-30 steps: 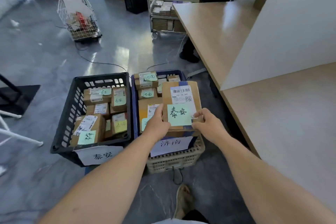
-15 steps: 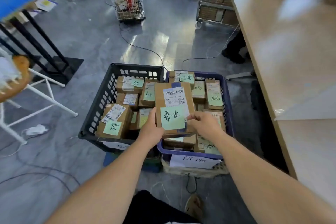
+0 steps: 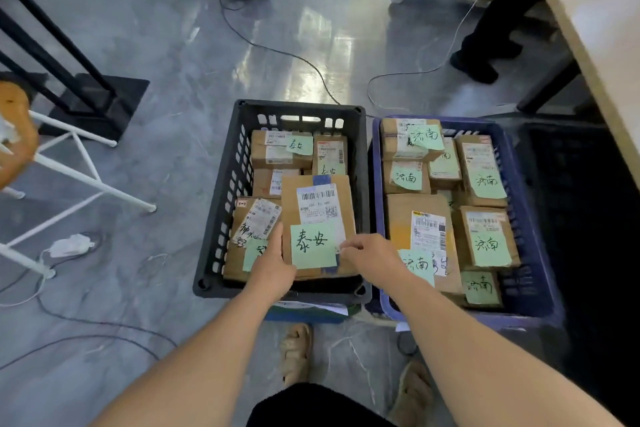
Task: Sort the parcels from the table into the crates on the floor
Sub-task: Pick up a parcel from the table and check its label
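Both hands (image 3: pixel 273 267) (image 3: pixel 370 260) pinched the brown cardboard parcel (image 3: pixel 317 218) by its near corners, lowering it flat among the black plastic crate's (image 3: pixel 221 204) matching green-noted boxes

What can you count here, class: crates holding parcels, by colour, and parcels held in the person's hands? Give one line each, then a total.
Black crate: 1
Blue crate: 1
Held parcel: 1
Total: 3

Brown parcel (image 3: pixel 317 215) with green note — label up, over others in black crate (image 3: pixel 225 204) — blue crate (image 3: pixel 528 236) alongside.
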{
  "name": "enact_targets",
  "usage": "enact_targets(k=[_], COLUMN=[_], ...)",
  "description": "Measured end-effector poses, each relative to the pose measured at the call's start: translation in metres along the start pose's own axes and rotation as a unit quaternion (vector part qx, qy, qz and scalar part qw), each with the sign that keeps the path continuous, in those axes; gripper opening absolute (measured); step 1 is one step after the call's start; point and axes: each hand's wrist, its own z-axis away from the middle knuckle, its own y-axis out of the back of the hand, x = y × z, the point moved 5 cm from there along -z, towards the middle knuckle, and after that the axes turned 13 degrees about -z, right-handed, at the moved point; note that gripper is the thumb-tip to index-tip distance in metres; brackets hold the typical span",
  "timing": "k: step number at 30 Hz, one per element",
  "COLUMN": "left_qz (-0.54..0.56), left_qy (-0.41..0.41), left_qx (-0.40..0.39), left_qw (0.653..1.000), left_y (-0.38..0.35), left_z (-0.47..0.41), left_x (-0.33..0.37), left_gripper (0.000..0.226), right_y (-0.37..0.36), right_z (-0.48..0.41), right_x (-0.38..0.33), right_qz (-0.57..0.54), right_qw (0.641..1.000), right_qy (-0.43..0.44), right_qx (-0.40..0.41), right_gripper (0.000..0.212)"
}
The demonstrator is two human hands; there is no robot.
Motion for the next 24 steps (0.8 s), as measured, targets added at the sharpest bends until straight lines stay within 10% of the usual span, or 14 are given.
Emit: enact_targets(k=[24], left_qz=[-0.237], left_qy=[-0.008], left_qx=[-0.136], left_qw=[0.962], left_y=[-0.065], left_z=[-0.088], left_x=[-0.057], left_gripper=[0.081], right_y=[-0.084], right_z=[-0.094], right_x=[0.077], right_qz=[0.164], right_qw=[0.975], right_qy=[-0.120], right_qx=[-0.093], right_gripper=[0.033])
